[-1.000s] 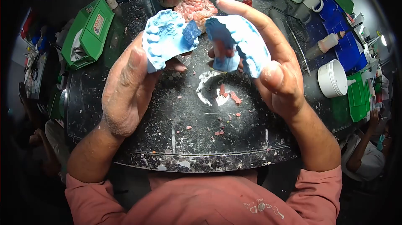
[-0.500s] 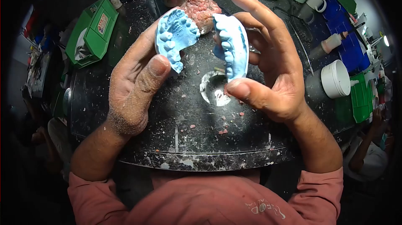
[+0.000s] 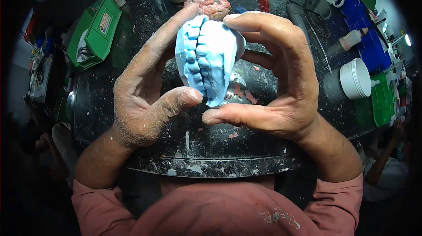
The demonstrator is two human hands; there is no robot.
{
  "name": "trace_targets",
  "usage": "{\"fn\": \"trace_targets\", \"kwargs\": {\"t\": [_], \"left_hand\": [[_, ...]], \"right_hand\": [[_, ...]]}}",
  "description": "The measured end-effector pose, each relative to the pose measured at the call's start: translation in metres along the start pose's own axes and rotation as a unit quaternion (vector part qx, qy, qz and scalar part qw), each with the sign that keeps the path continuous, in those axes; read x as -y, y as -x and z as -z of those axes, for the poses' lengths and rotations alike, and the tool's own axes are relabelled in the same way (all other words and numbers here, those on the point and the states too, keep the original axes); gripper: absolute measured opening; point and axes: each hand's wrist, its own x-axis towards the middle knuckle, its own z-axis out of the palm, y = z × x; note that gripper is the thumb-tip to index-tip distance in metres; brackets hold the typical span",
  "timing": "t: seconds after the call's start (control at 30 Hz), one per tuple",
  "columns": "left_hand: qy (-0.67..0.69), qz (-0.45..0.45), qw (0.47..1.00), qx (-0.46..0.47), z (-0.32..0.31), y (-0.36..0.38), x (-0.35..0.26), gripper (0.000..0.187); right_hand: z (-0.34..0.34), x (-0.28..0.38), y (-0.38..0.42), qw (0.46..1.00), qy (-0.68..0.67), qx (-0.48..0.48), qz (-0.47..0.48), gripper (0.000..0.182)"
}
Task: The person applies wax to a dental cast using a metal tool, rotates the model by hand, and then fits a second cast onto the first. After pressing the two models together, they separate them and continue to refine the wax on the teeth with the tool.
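Two light blue plaster dental casts meet tooth to tooth in front of me, above the black worktop [image 3: 176, 148]. My left hand [image 3: 140, 91] is curled around the left dental cast [image 3: 182, 53], fingers behind it and thumb at its lower edge. Pale dust coats that hand. The right dental cast [image 3: 222, 49] sits between the fingertips and thumb of my right hand [image 3: 288, 73]. A dark seam runs between the two rows of teeth. The casts' far sides and some fingers are hidden.
Behind the casts stands a burner caked in pink wax [image 3: 211, 1]. A green bin [image 3: 99, 34] lies left, a white tub [image 3: 355, 78] and another green bin [image 3: 381, 99] right. A red object [image 3: 263, 2] lies at the back. Pink scraps [image 3: 250, 96] dot the worktop.
The two casts were apart with a gap between them; now they are together. The right cast has moved left and turned its outer tooth side toward me; the left one has turned too.
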Motion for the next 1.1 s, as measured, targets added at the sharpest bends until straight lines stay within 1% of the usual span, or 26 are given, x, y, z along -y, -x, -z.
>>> {"fn": "trace_targets", "kwargs": {"t": [0.27,0.37,0.43,0.47,0.53,0.57,0.63,0.67,0.73,0.83,0.93,1.1], "left_hand": [[0.017,0.001,1.0,-0.002,0.003,0.0,0.003,0.097],[0.0,-0.022,1.0,0.02,0.008,-0.001,0.008,0.097],[-0.019,-0.063,0.997,0.036,0.01,0.0,0.011,0.096],[-0.019,-0.063,0.997,0.036,0.01,0.0,0.013,0.096],[-0.021,-0.093,0.994,0.046,0.011,0.0,0.016,0.095],[-0.021,-0.093,0.994,0.046,0.011,0.0,0.015,0.095],[-0.007,-0.056,0.998,0.02,0.008,0.001,0.01,0.095],[-0.007,-0.056,0.998,0.02,0.006,0.001,0.008,0.095],[0.006,-0.027,1.0,-0.01,0.001,0.002,0.005,0.096],[-0.007,-0.011,1.0,-0.012,0.0,0.002,0.001,0.096],[-0.038,-0.016,0.999,0.005,0.003,0.003,0.001,0.096],[-0.042,-0.024,0.999,0.001,0.003,0.003,0.005,0.095]], "right_hand": [[0.0,0.0,0.0,1.0,-0.004,0.004,-0.005,0.097],[0.0,-0.001,0.001,1.0,-0.018,0.001,-0.003,0.098],[0.001,-0.002,0.001,1.0,-0.014,0.009,0.01,0.096],[0.001,-0.002,0.001,1.0,-0.014,0.009,0.01,0.096],[0.0,-0.003,0.003,0.999,-0.039,0.008,0.004,0.093],[0.001,-0.004,0.002,0.999,-0.039,0.008,0.004,0.093],[0.003,-0.006,-0.001,0.998,-0.034,0.029,0.033,0.089],[0.005,-0.008,-0.001,0.998,-0.034,0.029,0.033,0.089],[0.008,-0.009,-0.001,0.998,-0.028,0.043,0.048,0.089],[0.008,-0.005,-0.002,0.998,-0.026,0.049,0.041,0.089],[0.003,-0.003,0.001,0.998,-0.039,0.038,0.021,0.09],[0.0,-0.002,0.002,0.998,-0.049,0.034,0.008,0.091]]}}
